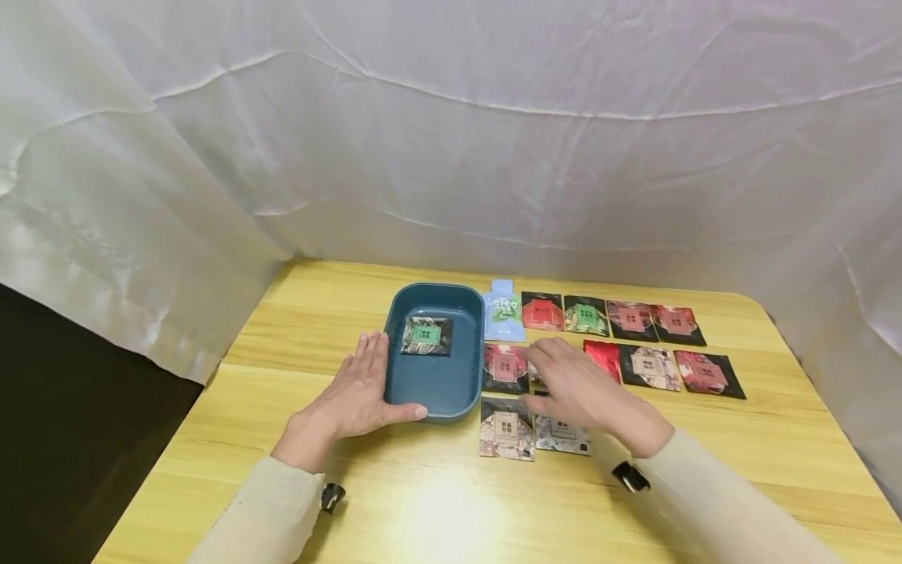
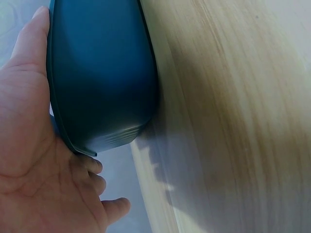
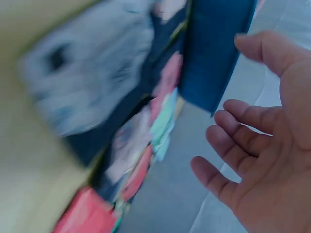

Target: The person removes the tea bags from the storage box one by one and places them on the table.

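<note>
A dark blue tray [image 1: 465,384] stands on the table with one black sachet with a green label [image 1: 426,335] inside. My left hand [image 1: 352,392] rests against the tray's left side, fingers fairly straight and thumb at the near corner; in the left wrist view the palm [image 2: 39,179] lies by the rim. My right hand [image 1: 581,388] is over the rows of sachets, holding nothing, fingers loosely bent in the right wrist view. It partly covers a sachet in the middle row. Nearest to it are a red-label sachet [image 1: 505,368] and a grey-white floral sachet [image 1: 564,437].
Several more sachets lie right of the tray: a light blue LeTea packet [image 1: 503,317], a red-and-black one [image 1: 543,312], a green-label one [image 1: 586,316] and a pale floral one [image 1: 650,366]. A cream floral sachet [image 1: 506,429] lies nearest the front. A whitish curtain [image 1: 493,157] hangs behind the table.
</note>
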Demonstrator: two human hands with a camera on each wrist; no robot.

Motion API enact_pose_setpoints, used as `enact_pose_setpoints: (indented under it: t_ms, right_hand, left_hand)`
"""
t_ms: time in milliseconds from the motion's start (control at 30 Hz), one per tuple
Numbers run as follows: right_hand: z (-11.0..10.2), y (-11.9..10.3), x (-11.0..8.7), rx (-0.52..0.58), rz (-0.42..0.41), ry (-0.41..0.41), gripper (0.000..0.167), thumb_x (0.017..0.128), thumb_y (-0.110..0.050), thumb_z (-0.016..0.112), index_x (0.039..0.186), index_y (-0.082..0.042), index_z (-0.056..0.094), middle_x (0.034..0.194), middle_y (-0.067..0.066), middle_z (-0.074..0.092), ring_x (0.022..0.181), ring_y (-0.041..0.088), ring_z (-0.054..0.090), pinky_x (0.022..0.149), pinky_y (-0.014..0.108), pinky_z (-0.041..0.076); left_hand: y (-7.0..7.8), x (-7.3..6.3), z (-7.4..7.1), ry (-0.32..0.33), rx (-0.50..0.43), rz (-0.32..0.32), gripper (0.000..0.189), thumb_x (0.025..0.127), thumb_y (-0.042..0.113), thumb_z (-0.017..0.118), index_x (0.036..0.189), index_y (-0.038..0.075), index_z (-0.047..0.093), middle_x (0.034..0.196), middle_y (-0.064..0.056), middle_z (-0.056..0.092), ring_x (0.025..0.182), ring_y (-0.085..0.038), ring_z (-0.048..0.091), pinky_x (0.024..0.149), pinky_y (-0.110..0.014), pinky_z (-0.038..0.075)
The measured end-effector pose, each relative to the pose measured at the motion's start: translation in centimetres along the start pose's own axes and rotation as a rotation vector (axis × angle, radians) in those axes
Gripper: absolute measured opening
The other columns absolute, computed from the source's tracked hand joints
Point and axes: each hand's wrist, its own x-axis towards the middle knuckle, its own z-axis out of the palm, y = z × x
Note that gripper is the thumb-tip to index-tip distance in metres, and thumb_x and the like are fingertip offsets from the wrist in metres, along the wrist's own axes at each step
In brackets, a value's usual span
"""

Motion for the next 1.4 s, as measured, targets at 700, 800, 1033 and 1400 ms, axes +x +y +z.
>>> enact_pose_setpoints:
  t_ms: [700,800,1033,1400]
  right_hand:
    - [2.6,-4.3,15.8,-0.050,0.023,-0.236,0.073,0.093,-0.047,0.080,0.148,-0.005,0.058,0.148,0.014,0.060,0.136,0.033,0.054,0.117,0.048,0.046]
    - [3.3,-4.6,16.6,-0.055,0.051,-0.274,0.078,0.091,-0.051,0.081,0.149,-0.005,0.056,0.150,0.014,0.059,0.137,0.034,0.054,0.115,0.048,0.047]
    - [4.0,-5.0,17.7,-0.082,0.113,-0.348,0.090,0.089,-0.058,0.080,0.155,-0.006,0.049,0.157,0.014,0.052,0.142,0.035,0.050,0.117,0.050,0.045]
    - [4.5,-5.0,18.2,-0.063,0.157,-0.355,0.080,0.089,-0.059,0.079,0.148,-0.010,0.055,0.146,0.011,0.063,0.131,0.034,0.056,0.113,0.055,0.045]
  left_hand:
    - [0.3,0.4,-0.2,-0.017,0.010,0.029,0.141,0.081,0.085,0.066,0.167,-0.003,-0.003,0.176,-0.023,-0.003,0.164,-0.038,-0.006,0.132,-0.060,0.010]
    - [0.3,0.4,-0.2,-0.016,0.006,0.025,0.140,0.082,0.084,0.067,0.167,-0.003,-0.003,0.176,-0.023,-0.003,0.164,-0.039,-0.006,0.132,-0.060,0.009]
    - [0.2,0.3,-0.1,-0.017,0.006,0.023,0.142,0.080,0.089,0.064,0.167,-0.003,-0.003,0.176,-0.023,-0.003,0.164,-0.038,-0.006,0.132,-0.060,0.009]
    - [0.0,0.2,-0.1,-0.019,-0.001,0.011,0.141,0.081,0.086,0.066,0.167,-0.003,-0.003,0.176,-0.023,-0.002,0.164,-0.038,-0.006,0.132,-0.060,0.009]
